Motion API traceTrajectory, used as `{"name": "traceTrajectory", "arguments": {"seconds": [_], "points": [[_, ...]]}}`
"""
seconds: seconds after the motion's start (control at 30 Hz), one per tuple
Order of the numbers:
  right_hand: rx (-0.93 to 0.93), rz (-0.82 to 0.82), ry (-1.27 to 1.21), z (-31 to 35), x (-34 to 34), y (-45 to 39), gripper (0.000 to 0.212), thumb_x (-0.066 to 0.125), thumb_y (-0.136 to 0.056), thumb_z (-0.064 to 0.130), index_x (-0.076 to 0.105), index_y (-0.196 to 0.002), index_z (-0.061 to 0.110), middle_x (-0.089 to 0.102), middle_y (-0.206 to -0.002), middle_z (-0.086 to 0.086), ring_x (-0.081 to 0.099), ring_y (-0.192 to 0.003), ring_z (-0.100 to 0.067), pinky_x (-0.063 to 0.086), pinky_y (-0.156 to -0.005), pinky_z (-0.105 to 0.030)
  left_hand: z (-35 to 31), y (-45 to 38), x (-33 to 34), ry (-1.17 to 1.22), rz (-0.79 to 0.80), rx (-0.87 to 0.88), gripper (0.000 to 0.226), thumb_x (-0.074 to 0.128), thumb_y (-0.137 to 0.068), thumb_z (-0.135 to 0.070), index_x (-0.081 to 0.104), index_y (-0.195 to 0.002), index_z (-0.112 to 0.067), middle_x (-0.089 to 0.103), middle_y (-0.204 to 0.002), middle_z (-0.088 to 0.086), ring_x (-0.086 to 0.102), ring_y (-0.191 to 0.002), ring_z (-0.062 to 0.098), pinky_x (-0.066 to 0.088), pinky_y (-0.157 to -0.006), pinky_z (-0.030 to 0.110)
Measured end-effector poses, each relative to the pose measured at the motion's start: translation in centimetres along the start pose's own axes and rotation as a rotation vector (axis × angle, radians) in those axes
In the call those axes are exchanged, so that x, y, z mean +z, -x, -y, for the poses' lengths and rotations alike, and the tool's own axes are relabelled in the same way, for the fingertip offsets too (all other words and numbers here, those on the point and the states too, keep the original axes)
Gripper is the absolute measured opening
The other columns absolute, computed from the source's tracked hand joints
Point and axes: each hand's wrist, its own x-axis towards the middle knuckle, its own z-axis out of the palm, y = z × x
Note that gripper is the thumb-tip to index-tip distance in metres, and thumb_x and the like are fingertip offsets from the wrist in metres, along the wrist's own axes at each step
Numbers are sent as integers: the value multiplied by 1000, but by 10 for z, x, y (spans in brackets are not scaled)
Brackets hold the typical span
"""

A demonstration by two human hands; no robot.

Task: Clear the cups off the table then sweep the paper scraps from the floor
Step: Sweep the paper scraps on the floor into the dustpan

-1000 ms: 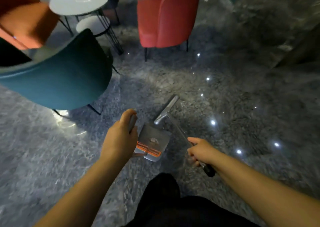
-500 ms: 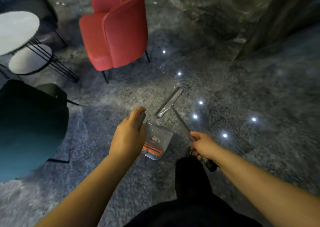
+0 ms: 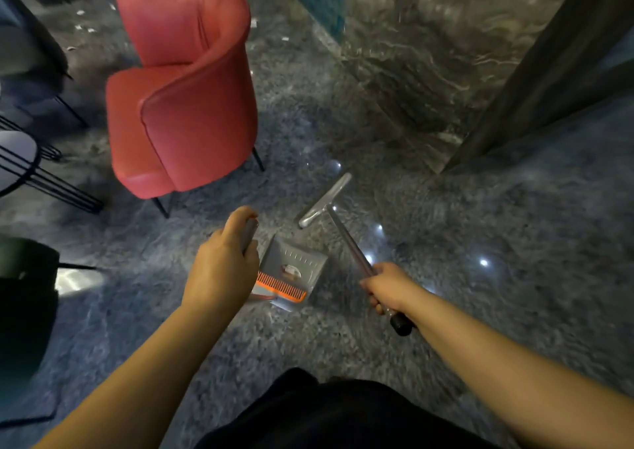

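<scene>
A person stands over a grey marbled floor [image 3: 497,277], both bare forearms reaching forward and down. The left hand [image 3: 223,270], back of the hand up, has its fingers [image 3: 240,218] curled round the upright grey handle [image 3: 249,234] of a dustpan [image 3: 295,266]; the pan sits low at centre frame, its orange comb edge [image 3: 279,285] toward the person and a small pale scrap [image 3: 291,270] lying inside. The right hand [image 3: 387,285], at 3 o'clock of the pan, grips the metal shaft of a broom [image 3: 346,239] near its black end cap, knuckles turned left. The shaft slants up to 11 o'clock from that hand, ending in a silver crossbar head [image 3: 324,201] just beyond the pan at its 1 o'clock. A red chair [image 3: 192,105] stands at 10 o'clock of the pan. More white paper scraps [image 3: 84,21] dot the floor behind the chair, far at 11 o'clock. A wire-legged desk [image 3: 17,160] shows at the left edge, at 9 o'clock.
</scene>
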Motion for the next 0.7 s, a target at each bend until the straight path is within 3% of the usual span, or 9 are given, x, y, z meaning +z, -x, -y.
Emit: {"name": "traceTrajectory", "arguments": {"seconds": [0.13,0.27,0.33,0.43,0.53,0.7], "points": [[15,-26,66,45,-31,-50,29,54,-90,7,52,-119,8,54,-72,-11,50,-56,-21,40,-49,-28,-17,-72,12,7,2,4,40,56,-93,-10,47,-130,-19,62,-89,17,56,-73,39,34,-59,34],[-7,-94,131,93,-60,-106,47,54,-85,4,46,-130,17,59,-91,-10,60,-70,-26,48,-52,-30,-28,-155,30,27,7,23,39,56,-92,-6,50,-129,-17,64,-96,12,57,-79,36,32,-62,33],[-24,-129,216,118,-76,-132,50,58,-83,7,47,-130,20,61,-102,-7,64,-87,-28,56,-69,-35,-33,-199,39,23,21,34,38,56,-91,-3,51,-126,-17,63,-92,10,55,-77,34,34,-61,35],[-29,-134,272,159,-101,-170,50,62,-84,11,47,-131,18,61,-111,-8,62,-97,-28,54,-84,-37,-42,-266,48,14,50,47,39,56,-90,-4,51,-126,-18,62,-92,7,57,-79,36,36,-61,36],[-48,-150,261,200,-128,-207,45,62,-85,14,52,-128,18,60,-113,-10,61,-98,-28,53,-84,-34,-53,-329,54,-2,43,83,40,58,-87,-2,53,-125,-16,67,-95,13,59,-82,41,35,-62,34],[-139,-120,252,249,-168,-270,50,60,-84,13,52,-130,28,60,-118,-8,59,-100,-26,51,-85,-32,-72,-420,70,-25,52,55,43,59,-87,-7,50,-128,-20,65,-94,19,59,-85,43,46,-68,45]]}}
